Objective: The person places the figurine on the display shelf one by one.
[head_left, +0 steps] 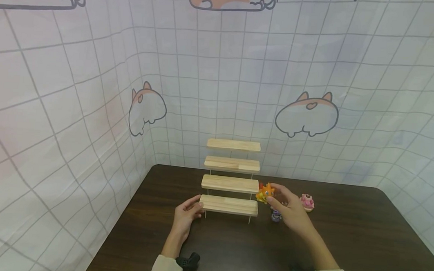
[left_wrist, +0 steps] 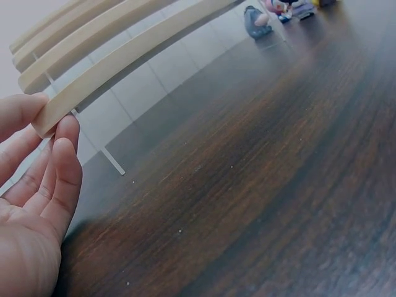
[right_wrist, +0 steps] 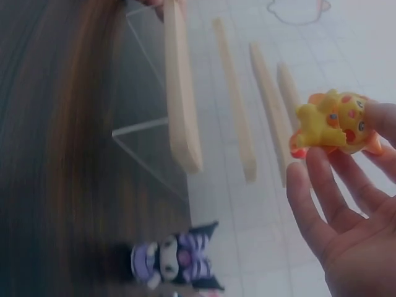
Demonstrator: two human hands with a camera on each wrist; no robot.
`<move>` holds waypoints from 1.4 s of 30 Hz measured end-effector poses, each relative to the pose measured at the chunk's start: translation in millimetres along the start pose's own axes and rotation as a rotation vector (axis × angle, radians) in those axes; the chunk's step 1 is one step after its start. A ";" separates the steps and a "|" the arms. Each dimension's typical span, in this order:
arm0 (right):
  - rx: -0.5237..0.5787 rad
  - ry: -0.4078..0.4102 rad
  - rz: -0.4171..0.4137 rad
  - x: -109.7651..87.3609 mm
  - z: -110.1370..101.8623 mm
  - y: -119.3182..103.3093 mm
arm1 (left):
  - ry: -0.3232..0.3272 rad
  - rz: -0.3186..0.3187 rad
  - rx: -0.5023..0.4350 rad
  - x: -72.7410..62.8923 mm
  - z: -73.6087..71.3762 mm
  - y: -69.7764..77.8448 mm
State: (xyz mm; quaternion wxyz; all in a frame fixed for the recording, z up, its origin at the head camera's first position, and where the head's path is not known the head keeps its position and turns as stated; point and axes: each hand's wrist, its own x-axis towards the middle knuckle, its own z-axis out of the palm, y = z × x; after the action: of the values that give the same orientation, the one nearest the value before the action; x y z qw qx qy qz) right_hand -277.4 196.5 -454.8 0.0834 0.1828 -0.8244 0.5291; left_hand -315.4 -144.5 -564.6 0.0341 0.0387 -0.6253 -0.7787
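Observation:
My left hand (head_left: 186, 215) pinches the left end of the lowest wooden shelf board (head_left: 229, 205) of a four-step display stand, thumb on top and fingers beneath, as the left wrist view shows. Between the thumb and fingers of my right hand (head_left: 290, 209) is a yellow and orange toy figurine (right_wrist: 337, 124), held above the table just off the stand's right side. A purple and black figurine (right_wrist: 173, 260) stands on the table below that hand. Behind the right hand sits a pink figurine (head_left: 307, 202).
The dark wooden table (head_left: 233, 251) carries the stand, whose thin metal legs (left_wrist: 113, 162) touch its surface. A dark blue-grey figurine (left_wrist: 257, 23) shows past the stand's far end. A white grid-patterned curtain (head_left: 218, 103) encloses the back and sides.

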 end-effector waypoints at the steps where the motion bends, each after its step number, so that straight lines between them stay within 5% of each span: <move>1: 0.014 -0.006 -0.008 2.2 3.5 -0.3 | -0.001 0.000 0.001 0.3 -0.2 -0.3; 23: 0.019 -0.072 0.007 40.0 63.6 -19.2 | -0.007 -0.003 0.003 -1.5 -2.8 0.5; 42: 0.057 -0.093 0.015 66.2 85.0 -23.1 | -0.019 -0.003 -0.018 0.2 -1.5 -1.1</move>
State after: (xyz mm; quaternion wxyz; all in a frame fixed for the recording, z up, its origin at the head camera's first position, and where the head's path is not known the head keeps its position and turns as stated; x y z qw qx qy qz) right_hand -324.6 97.0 -449.7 0.0358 0.2034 -0.8134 0.5438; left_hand -315.5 -145.8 -566.0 0.0270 0.0319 -0.6186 -0.7846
